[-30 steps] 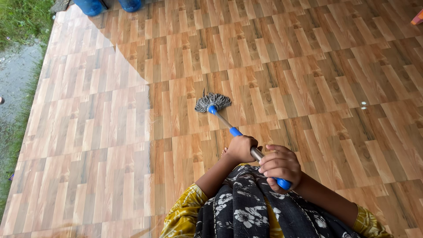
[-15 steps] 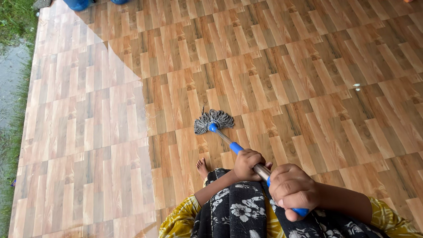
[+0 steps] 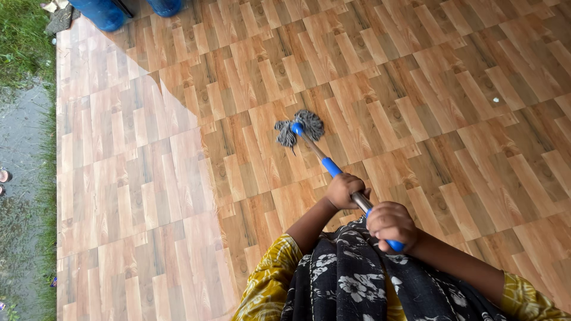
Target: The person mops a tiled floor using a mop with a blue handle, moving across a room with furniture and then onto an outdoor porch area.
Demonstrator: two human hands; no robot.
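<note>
I hold a mop with both hands. Its grey string head [image 3: 300, 126] rests on the wood-pattern tile floor [image 3: 416, 101] in front of me. The metal handle with blue grips [image 3: 331, 166] runs back toward my body. My left hand [image 3: 343, 190] grips the handle lower down, just behind the blue sleeve. My right hand [image 3: 390, 224] is closed around the blue end of the handle, close to my chest. A black floral scarf [image 3: 351, 279] and yellow sleeves cover my lap and arms.
Two blue containers [image 3: 107, 12] stand at the far left corner of the floor. Wet ground and grass [image 3: 24, 119] lie beyond the floor's left edge. A pale sheen covers the left strip of tiles.
The mop head slid away from me and to the right across the tiles. Both hands kept their grip on the handle. My foot, seen half a second ago, is out of view.
</note>
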